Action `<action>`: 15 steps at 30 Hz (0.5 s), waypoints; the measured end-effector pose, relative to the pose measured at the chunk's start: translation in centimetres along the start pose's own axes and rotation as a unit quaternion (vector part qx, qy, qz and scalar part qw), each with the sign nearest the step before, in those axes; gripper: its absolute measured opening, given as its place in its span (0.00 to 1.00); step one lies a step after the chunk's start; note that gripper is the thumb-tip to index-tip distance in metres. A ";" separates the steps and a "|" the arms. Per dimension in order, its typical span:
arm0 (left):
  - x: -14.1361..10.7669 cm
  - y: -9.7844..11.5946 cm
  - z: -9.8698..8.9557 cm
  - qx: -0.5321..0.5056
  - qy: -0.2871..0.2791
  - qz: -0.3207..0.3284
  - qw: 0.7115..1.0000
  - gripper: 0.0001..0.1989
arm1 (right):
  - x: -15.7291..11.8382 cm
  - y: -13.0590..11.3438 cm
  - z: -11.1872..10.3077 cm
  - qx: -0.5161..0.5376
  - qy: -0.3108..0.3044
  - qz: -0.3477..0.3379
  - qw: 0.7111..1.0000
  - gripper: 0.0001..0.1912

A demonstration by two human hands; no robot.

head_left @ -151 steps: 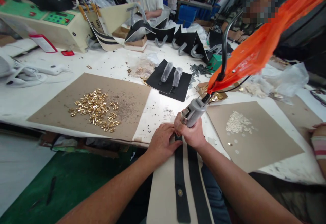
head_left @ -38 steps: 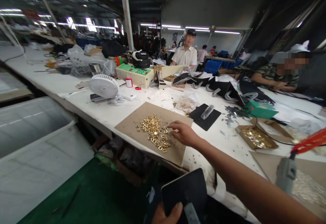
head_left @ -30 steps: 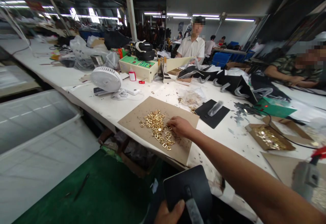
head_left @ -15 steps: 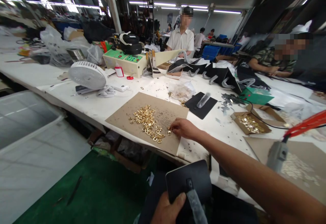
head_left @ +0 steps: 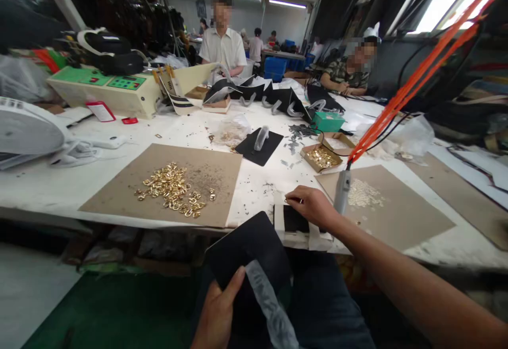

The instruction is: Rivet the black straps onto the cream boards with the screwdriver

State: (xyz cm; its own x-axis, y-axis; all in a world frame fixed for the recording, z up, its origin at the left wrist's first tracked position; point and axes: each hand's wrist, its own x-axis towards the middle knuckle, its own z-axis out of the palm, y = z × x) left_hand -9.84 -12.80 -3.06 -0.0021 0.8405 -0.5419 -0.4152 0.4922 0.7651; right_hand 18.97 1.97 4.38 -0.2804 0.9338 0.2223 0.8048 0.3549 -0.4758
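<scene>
The black panel [head_left: 252, 243] is in my left hand [head_left: 218, 309], tilted above my lap just off the table edge. I grip it at its seven o'clock side, thumb pressed on the upper face, the other fingers mostly hidden below. A strap [head_left: 270, 304] in cloudy plastic wrap runs down from it toward five o'clock.

Taking the panel as the clock's centre, my right hand [head_left: 313, 204] is at two o'clock, over a black pad [head_left: 295, 219] with pale strips at the table edge. Its fingers are curled with the tips drawn together; I cannot tell what, if anything, they pinch.

At ten o'clock gold buckles [head_left: 166, 182] lie heaped on a brown board [head_left: 119, 195]. Past my right hand, also at two, a grey tool [head_left: 342, 190] hangs from an orange cord [head_left: 397, 95], with pale discs [head_left: 362, 194] on a second board [head_left: 408, 227] just beyond.

At twelve a flat black piece [head_left: 270, 149] lies on the table [head_left: 254, 185]; at one stands a box of gold pieces [head_left: 321, 157]. Farther off, a co-worker in a white shirt [head_left: 223, 50] is near twelve.
</scene>
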 end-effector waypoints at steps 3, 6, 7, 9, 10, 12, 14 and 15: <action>-0.3 0.0 0.9 -0.014 -0.008 -0.004 1.000 0.30 | -1.9 0.6 0.4 -0.054 0.000 -0.008 0.999 0.07; -0.8 0.2 1.6 -0.024 0.000 -0.007 1.000 0.32 | -2.6 0.3 1.1 -0.118 0.005 -0.032 0.992 0.08; -1.0 0.1 1.8 -0.026 0.006 -0.005 1.000 0.32 | -2.7 0.1 1.3 -0.137 0.006 -0.043 0.990 0.08; -1.3 -0.1 2.0 -0.026 0.019 0.006 0.999 0.32 | -2.9 -0.2 1.4 -0.164 0.004 -0.065 0.984 0.10; -1.4 -0.2 2.0 -0.025 0.024 0.011 0.999 0.31 | -3.0 -0.3 1.4 -0.171 0.001 -0.074 0.982 0.10; -1.6 -0.5 2.1 -0.022 0.028 0.016 0.999 0.30 | -3.4 -0.6 1.2 -0.170 -0.010 -0.087 0.982 0.11; -1.7 -0.6 2.1 -0.022 0.027 0.013 0.999 0.30 | -3.8 -0.7 0.8 -0.143 -0.027 -0.093 0.985 0.10; -1.8 -0.6 2.2 -0.022 0.026 0.013 0.999 0.29 | -4.0 -0.7 0.6 -0.121 -0.033 -0.091 0.988 0.09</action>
State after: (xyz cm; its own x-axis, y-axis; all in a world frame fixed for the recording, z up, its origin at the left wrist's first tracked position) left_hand -7.59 -14.12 -1.83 -0.0595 0.8393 -0.5404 -0.4532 0.4597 0.7638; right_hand 19.21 -1.99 3.30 -0.4585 0.8594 0.2264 0.8371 0.5032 -0.2145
